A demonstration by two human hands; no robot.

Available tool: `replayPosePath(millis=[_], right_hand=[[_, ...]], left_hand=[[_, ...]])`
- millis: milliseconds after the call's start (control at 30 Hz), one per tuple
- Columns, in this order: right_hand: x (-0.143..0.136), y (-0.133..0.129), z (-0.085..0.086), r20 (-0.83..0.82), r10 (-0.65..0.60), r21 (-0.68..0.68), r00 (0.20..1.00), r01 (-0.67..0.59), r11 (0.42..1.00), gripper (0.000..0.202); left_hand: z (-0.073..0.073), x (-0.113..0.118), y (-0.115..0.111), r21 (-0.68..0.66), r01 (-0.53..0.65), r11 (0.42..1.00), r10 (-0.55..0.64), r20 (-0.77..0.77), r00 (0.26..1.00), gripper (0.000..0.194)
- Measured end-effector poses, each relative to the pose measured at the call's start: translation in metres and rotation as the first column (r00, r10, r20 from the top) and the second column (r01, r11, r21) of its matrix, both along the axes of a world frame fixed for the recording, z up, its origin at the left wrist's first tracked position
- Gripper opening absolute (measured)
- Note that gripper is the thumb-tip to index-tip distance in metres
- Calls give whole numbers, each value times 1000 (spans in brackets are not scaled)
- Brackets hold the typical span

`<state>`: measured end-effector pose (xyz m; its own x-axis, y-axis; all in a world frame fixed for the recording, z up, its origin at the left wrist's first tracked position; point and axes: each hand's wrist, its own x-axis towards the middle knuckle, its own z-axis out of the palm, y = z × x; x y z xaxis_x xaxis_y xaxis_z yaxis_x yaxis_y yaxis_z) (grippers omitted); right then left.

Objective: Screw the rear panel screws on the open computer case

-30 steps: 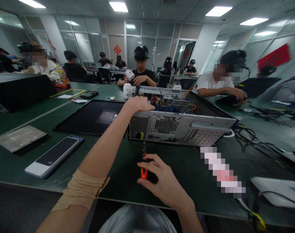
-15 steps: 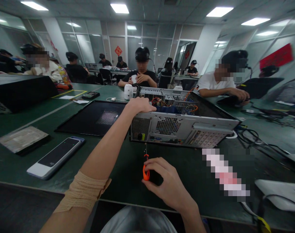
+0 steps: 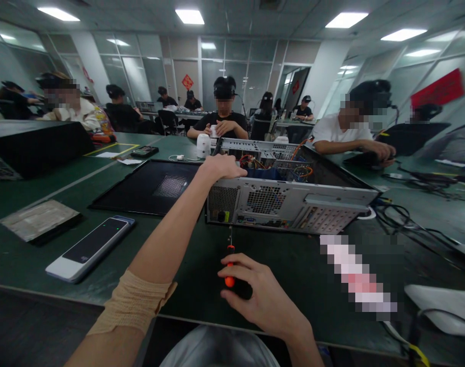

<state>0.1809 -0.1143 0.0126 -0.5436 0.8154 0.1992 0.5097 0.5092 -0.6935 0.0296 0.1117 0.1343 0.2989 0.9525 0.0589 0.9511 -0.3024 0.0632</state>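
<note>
A grey metal computer case (image 3: 268, 201) lies on its side with its top side open, its back panel facing me. My left hand (image 3: 225, 167) grips the near left corner of the case, fingers over its upper edge. In front of the case, my right hand (image 3: 251, 285) has its fingertips around a screwdriver (image 3: 229, 280) with an orange and black handle. The screwdriver's thin shaft points away from me, its tip at the lower edge of the back panel. Part of the handle hides behind my fingers. Coloured wires (image 3: 251, 162) show inside the case.
To the left lie a black side panel (image 3: 140, 186), a flat silver drive-like box (image 3: 41, 219) and a white and black device (image 3: 90, 250). Black cables (image 3: 398, 224) spread at the right near a white object (image 3: 442, 308). Other people sit around the green table (image 3: 186, 275).
The screwdriver handle has turned, and my right fingers have shifted and loosened a little around it. My left hand stays on the case corner.
</note>
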Motion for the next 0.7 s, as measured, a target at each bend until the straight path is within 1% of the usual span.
replayPosePath(millis=[133, 233, 300, 400, 467, 567, 700], right_hand=[[1, 0, -3, 23, -33, -8, 999, 34, 999, 27], [2, 0, -4, 10, -114, 0, 993, 114, 994, 39], [1, 1, -4, 9, -143, -7, 990, 143, 990, 37], [1, 2, -5, 32, -106, -12, 994, 106, 994, 25], [1, 3, -6, 39, -77, 0, 996, 77, 997, 23], [1, 5, -8, 33, -51, 32, 998, 50, 998, 26], [2, 5, -9, 45, -61, 77, 997, 58, 995, 38]], left_hand=[[3, 2, -6, -16, -4, 1000, 4, -7, 1000, 78], [3, 2, -6, -17, 5, 1000, -5, -1, 1000, 78], [2, 1, -3, -12, 8, 1000, -8, -5, 1000, 79], [0, 1, 0, -4, 2, 1000, -2, -16, 1000, 78], [0, 1, 1, -1, -1, 1000, 1, -14, 1000, 78], [0, 1, 0, -2, 1, 1000, -1, -11, 1000, 80], [1, 2, -1, -4, 0, 1000, 0, -9, 1000, 81]])
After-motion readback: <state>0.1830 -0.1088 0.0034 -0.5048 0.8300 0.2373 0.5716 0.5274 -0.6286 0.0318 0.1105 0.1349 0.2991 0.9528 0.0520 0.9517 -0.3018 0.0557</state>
